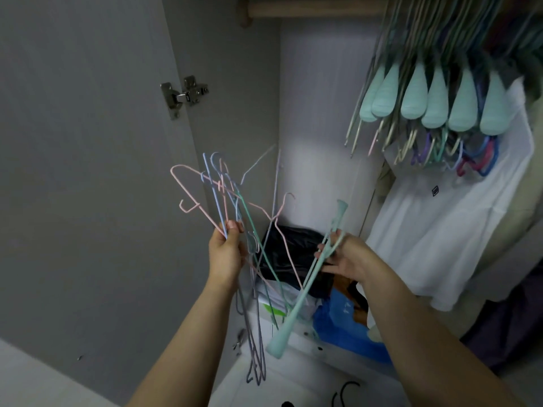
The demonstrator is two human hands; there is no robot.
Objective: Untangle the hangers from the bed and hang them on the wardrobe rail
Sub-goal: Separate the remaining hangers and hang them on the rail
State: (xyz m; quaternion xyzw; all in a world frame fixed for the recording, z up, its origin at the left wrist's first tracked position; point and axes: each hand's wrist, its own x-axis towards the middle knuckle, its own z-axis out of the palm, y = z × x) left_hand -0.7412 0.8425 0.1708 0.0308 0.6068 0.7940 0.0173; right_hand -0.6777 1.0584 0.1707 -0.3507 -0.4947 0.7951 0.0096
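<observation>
Open wardrobe (323,98), wooden rail (317,8) overhead, hung hangers (435,104) crowding its right end. Left hand (226,254) grips a tangled bundle of thin hangers (223,201) by their middles. Right hand (343,257) pinches one mint hanger (308,283). Light, stiff, hooks snag readily; judge best held near the hook neck.

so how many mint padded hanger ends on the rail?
6, side by side under the rail at upper right; the first leftmost, the last rightmost. More may hide behind.
</observation>
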